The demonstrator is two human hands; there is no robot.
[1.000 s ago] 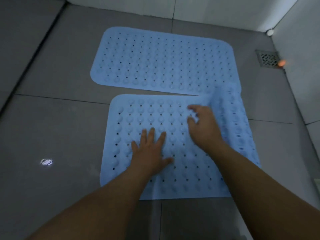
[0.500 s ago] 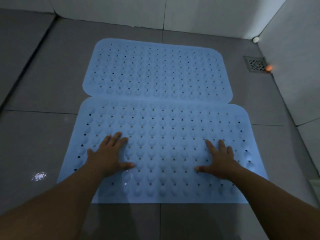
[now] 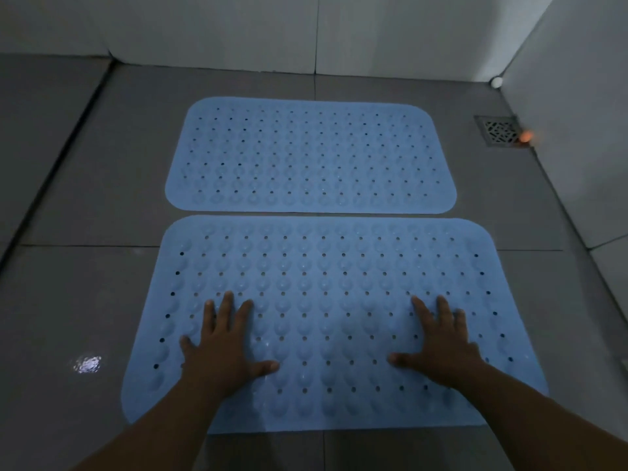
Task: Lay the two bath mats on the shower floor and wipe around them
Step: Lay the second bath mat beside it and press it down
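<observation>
Pressing the near mat flat is the step in hand, and it goes best with firm, even weight spread outward so the suckers seat on the grey tiled shower floor (image 3: 85,205). That near pale-blue perforated rubber bath mat (image 3: 333,277) lies by the floor's near edge, just apart from the far pale-blue perforated rubber bath mat (image 3: 309,154) toward the back wall. Neither hand has a grip: the left hand (image 3: 224,348) and right hand (image 3: 441,348) rest released, fingers straight, on the near mat's near half.

Dim, bluish light – 1 glare spot (image 3: 87,364) on wet floor (image 3: 68,300), wide-angle edges bowed.
</observation>
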